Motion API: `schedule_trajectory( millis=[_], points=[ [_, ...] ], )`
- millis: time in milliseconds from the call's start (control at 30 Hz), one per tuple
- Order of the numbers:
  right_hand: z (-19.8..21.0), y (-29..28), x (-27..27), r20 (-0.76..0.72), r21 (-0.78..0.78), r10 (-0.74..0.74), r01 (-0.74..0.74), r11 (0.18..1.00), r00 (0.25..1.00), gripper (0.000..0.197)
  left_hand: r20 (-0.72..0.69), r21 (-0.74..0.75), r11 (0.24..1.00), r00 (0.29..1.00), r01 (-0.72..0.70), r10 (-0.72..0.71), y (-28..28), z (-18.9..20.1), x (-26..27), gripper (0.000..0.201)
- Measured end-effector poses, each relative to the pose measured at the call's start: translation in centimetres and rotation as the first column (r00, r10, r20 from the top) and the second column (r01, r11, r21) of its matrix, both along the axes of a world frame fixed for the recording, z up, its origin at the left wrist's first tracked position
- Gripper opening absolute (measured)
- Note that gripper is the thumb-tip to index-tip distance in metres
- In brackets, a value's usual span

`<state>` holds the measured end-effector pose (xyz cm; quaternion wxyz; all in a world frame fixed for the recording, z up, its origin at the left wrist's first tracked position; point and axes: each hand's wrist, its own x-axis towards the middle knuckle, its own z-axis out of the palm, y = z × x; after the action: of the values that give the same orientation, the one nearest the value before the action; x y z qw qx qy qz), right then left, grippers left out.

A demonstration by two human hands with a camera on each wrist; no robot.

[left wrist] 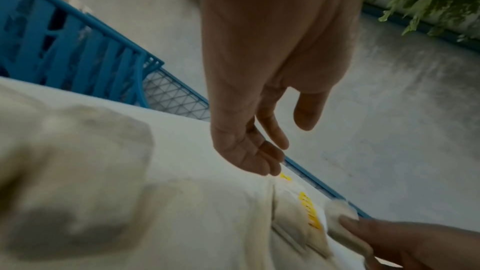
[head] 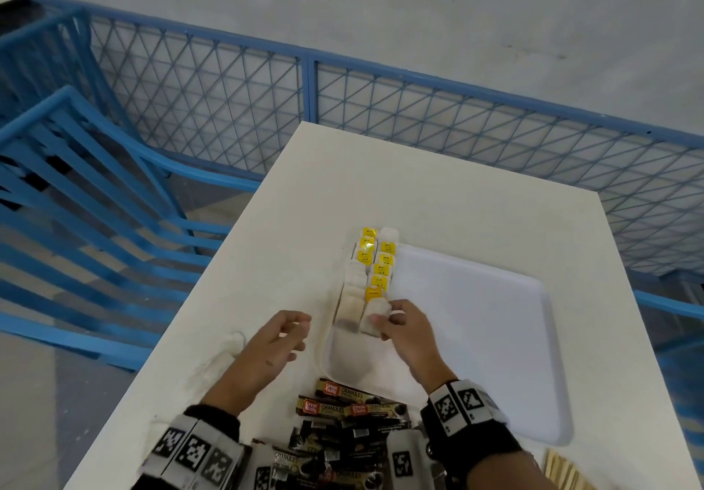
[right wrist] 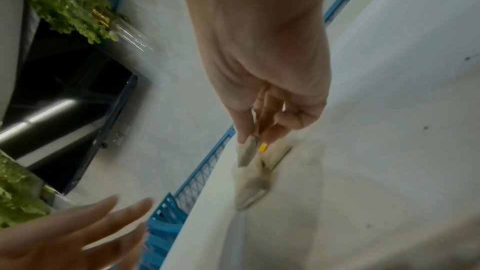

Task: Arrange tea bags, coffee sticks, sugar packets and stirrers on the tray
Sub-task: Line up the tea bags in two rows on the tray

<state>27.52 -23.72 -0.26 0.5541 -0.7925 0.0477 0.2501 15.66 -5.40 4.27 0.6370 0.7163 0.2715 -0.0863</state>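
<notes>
A white tray [head: 476, 337] lies on the white table [head: 304, 203]. Two rows of tea bags [head: 375, 272] with yellow tags run along the tray's left edge. My right hand [head: 384, 322] pinches a white tea bag [head: 375, 318] at the near end of the right row; in the right wrist view the right hand's fingertips [right wrist: 244, 137] clamp that tea bag [right wrist: 248, 155]. My left hand [head: 293, 331] hovers left of the tray with relaxed fingers, holding nothing. Dark coffee sticks [head: 343, 409] lie heaped at the near edge. Wooden stirrers [head: 564, 470] show at the bottom right.
More loose white tea bags [head: 224, 356] lie on the table left of my left hand. A blue mesh railing [head: 304, 78] runs behind the table and a blue stair rail [head: 95, 184] drops off to the left. The tray's right part is bare.
</notes>
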Motion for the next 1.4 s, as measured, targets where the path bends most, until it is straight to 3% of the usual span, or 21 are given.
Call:
schedule_trajectory(
  millis=[100, 400, 533, 633, 733, 767, 833, 900, 1000, 1067, 1233, 1333, 1400],
  points=[
    [-0.4, -0.5, 1.2, 0.048, -0.082, -0.032, 0.036, 0.996, 0.998, 0.026, 0.024, 0.091, 0.996, 0.999, -0.024, 0.022, 1.1, 0.0, -2.0, 0.014],
    [-0.9, 0.7, 1.8, 0.121, -0.151, 0.054, -0.036, 0.988, 0.991, 0.051, -0.029, 0.286, 0.957, 0.999, 0.043, -0.036, 2.1, 0.8, -7.9, 0.011],
    [-0.5, 1.1, 1.7, 0.240, -0.198, 0.001, 0.048, 0.979, 0.971, 0.057, -0.021, 0.475, 0.880, 0.999, 0.032, -0.025, 4.4, 0.5, -10.2, 0.023],
    [0.1, 2.5, 0.6, 0.419, -0.249, 0.054, 0.057, 0.967, 0.906, 0.049, -0.029, 0.594, 0.804, 0.999, -0.012, 0.037, 6.1, -0.1, -11.9, 0.029],
    [0.8, 5.3, -1.3, 0.499, -0.245, 0.246, -0.138, 0.960, 0.831, 0.028, -0.096, 0.641, 0.765, 0.981, -0.069, 0.169, 7.0, -0.7, -13.4, 0.030],
    [0.9, 6.4, -2.1, 0.482, -0.266, 0.359, -0.256, 0.929, 0.799, 0.021, -0.129, 0.645, 0.760, 0.969, -0.080, 0.211, 7.2, -1.0, -13.7, 0.029],
    [1.0, 8.3, -4.0, 0.409, -0.305, 0.586, -0.501, 0.810, 0.699, 0.014, -0.204, 0.618, 0.782, 0.943, -0.083, 0.261, 7.3, -1.7, -14.3, 0.048],
    [1.0, 9.8, -5.7, 0.325, -0.315, 0.724, -0.653, 0.689, 0.608, 0.021, -0.259, 0.574, 0.815, 0.926, -0.081, 0.275, 6.9, -2.3, -14.2, 0.062],
    [0.3, 11.7, -7.6, 0.204, -0.373, 0.820, -0.732, 0.570, 0.534, 0.036, -0.318, 0.507, 0.859, 0.911, -0.072, 0.264, 6.5, -3.0, -13.8, 0.070],
    [-0.3, 12.5, -8.3, 0.135, -0.406, 0.836, -0.740, 0.536, 0.531, 0.040, -0.329, 0.481, 0.875, 0.914, -0.053, 0.236, 6.3, -3.6, -13.4, 0.075],
    [-0.8, 12.3, -8.5, 0.127, -0.407, 0.842, -0.747, 0.526, 0.524, 0.014, -0.363, 0.516, 0.855, 0.916, 0.044, 0.172, 6.2, -4.5, -13.1, 0.066],
    [-0.4, 11.0, -7.7, 0.134, -0.301, 0.778, -0.723, 0.622, 0.613, 0.013, -0.421, 0.519, 0.850, 0.892, 0.090, 0.163, 6.6, -4.6, -13.2, 0.039],
    [-0.2, 10.2, -7.3, 0.101, -0.205, 0.728, -0.702, 0.682, 0.678, 0.010, -0.459, 0.572, 0.802, 0.878, 0.172, 0.138, 6.7, -4.6, -13.3, 0.031]
  ],
)
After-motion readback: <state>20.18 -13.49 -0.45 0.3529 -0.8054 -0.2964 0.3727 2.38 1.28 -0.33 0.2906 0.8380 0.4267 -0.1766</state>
